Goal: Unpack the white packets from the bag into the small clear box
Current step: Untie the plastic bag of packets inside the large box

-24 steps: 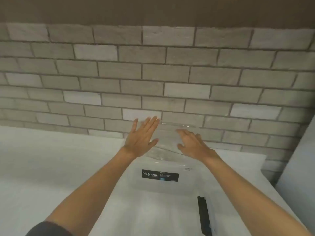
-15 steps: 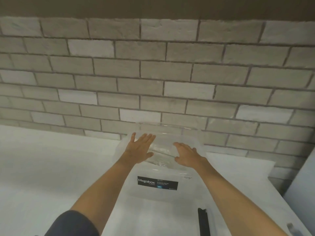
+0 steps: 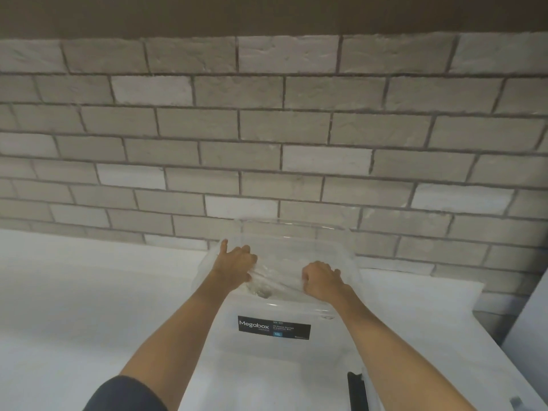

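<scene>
Both hands hold the small clear box (image 3: 293, 241), which is toward the back edge of the counter (image 3: 89, 292), close to the brick wall (image 3: 267, 129). It is over the far end of a larger translucent box (image 3: 267, 360) bearing a black Megabox label (image 3: 274, 327). The left hand (image 3: 234, 265) has its fingers curled over the box's left wall. The right hand (image 3: 321, 280) has its fingers clenched on the near rim. Through the clear plastic it is hard to tell whether the small box rests on the larger one or is lifted off it. A black latch (image 3: 354, 393) shows at the larger box's near right corner.
</scene>
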